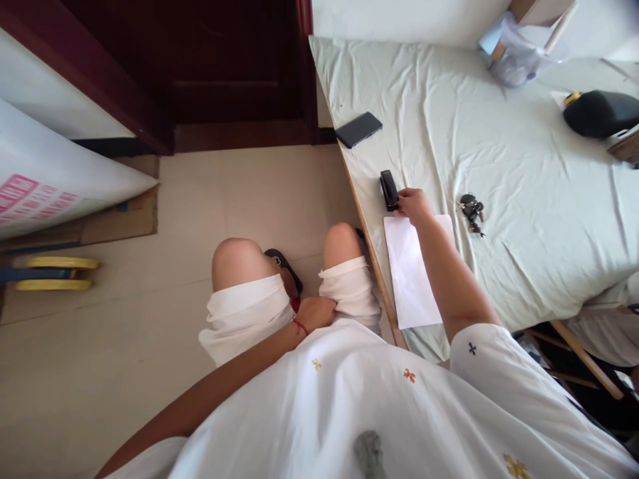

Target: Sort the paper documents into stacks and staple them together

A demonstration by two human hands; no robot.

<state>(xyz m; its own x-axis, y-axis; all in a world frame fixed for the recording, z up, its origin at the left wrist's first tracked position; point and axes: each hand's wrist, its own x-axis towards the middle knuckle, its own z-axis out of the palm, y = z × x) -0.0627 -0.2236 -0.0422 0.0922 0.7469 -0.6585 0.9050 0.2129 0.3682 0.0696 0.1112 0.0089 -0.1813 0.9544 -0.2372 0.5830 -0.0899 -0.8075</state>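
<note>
On the cloth-covered table, my right hand [414, 205] has its fingers closed on the near end of a black stapler [388, 187]. The stapler lies just beyond the top edge of a white sheet of paper [412, 276], which my right forearm partly covers. My left hand [318, 311] rests in my lap against the white shorts [349, 289], with a red string round its wrist. Its fingertips are hidden, so I cannot tell whether it grips anything. A black phone [359, 130] lies beyond the stapler, near the table's left edge.
Right of the paper lies a bunch of keys [472, 211]. Farther back on the table [529, 173] are a clear plastic bag [516, 56] and a dark rounded object [602, 112]. A white sack [60, 176] and a yellow-and-blue object [57, 273] are on the left. A dark red door [229, 60] stands ahead.
</note>
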